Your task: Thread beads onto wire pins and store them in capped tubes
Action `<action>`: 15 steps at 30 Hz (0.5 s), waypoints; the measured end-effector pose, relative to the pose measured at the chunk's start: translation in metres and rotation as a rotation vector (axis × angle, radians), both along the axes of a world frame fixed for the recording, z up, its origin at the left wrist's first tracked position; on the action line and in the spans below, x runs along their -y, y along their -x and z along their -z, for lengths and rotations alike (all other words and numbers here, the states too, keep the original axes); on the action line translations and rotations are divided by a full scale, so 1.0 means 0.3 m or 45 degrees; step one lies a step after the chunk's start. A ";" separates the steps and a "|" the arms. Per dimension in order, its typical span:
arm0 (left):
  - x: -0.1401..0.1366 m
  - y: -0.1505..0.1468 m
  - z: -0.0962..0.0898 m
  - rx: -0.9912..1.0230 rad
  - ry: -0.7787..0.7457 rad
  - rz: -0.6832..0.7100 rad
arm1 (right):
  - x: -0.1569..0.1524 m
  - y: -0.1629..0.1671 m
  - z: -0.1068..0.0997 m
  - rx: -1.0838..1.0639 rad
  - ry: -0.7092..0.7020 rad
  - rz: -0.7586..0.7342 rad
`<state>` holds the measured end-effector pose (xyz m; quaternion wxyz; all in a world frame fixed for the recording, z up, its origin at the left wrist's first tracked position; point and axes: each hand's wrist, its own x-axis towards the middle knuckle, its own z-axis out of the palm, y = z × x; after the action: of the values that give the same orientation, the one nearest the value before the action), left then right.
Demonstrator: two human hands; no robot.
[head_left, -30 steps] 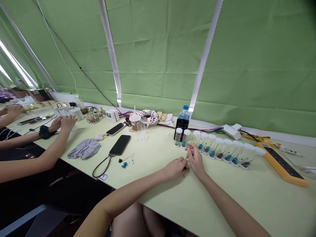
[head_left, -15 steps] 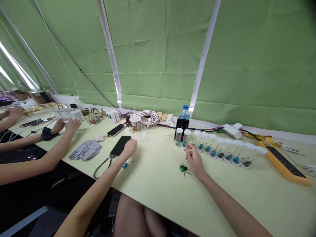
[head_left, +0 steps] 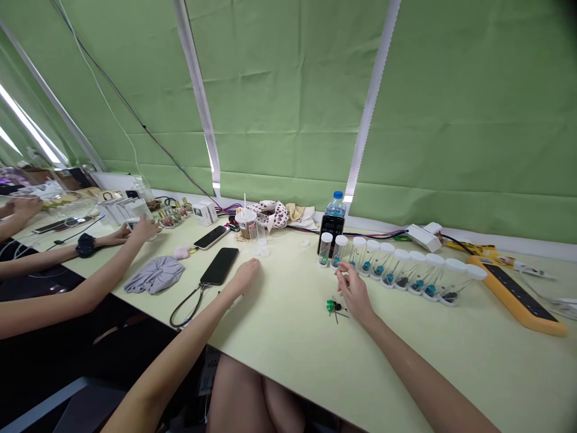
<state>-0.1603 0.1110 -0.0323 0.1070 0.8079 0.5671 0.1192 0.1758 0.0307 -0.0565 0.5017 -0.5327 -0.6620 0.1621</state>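
My left hand (head_left: pixel 247 275) is low over the table, just in front of some small clear round caps (head_left: pixel 261 252). Its back faces me, so its fingertips are hidden. My right hand (head_left: pixel 355 291) rests with loosely bent fingers, the index finger reaching towards a white-capped clear vial (head_left: pixel 339 252); nothing shows in its grip. Left of this hand lies a small green and black piece with thin dark legs (head_left: pixel 333 306). Several capped vials (head_left: pixel 401 270) stand in a row, with blue, green or dark pieces inside. A clear upright tube (head_left: pixel 261 231) stands behind the caps.
A black phone with a strap (head_left: pixel 219 266), a grey cloth (head_left: pixel 154 275) and another phone (head_left: pixel 211 237) lie on the left. Behind the vials are an upright phone (head_left: pixel 331 231) and a water bottle (head_left: pixel 336 205). An orange power strip (head_left: pixel 518 294) lies right. Co-workers' arms (head_left: pixel 99 282) are far left.
My left hand has moved right and forward, towards the clear caps. Its forearm now mostly covers the blue piece seen before. My right hand has stayed nearly still. A co-worker's hands shifted right.
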 end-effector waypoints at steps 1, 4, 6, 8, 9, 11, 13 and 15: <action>0.011 -0.011 0.003 -0.001 -0.016 0.031 | 0.001 0.001 0.000 -0.002 0.000 -0.001; 0.055 -0.063 0.013 0.019 -0.050 0.127 | 0.003 0.002 -0.001 -0.005 -0.003 -0.004; 0.094 -0.116 0.020 0.044 -0.064 0.205 | 0.004 0.001 -0.002 -0.005 -0.008 -0.007; 0.143 -0.184 0.026 0.072 -0.076 0.274 | 0.004 0.000 -0.001 -0.004 -0.012 -0.011; 0.170 -0.221 0.028 0.086 -0.080 0.309 | 0.003 -0.001 -0.001 -0.004 -0.015 -0.013; 0.225 -0.300 0.030 0.101 -0.100 0.450 | 0.002 -0.002 0.001 -0.006 -0.022 -0.014; 0.275 -0.377 0.030 0.063 -0.133 0.558 | 0.001 -0.002 0.003 -0.008 -0.030 -0.014; 0.315 -0.441 0.028 0.015 -0.149 0.625 | 0.000 -0.001 0.004 -0.008 -0.039 -0.015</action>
<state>-0.0279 0.0164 -0.0406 0.0890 0.9256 0.3454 0.1269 0.1762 0.0308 -0.0577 0.5110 -0.5203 -0.6660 0.1567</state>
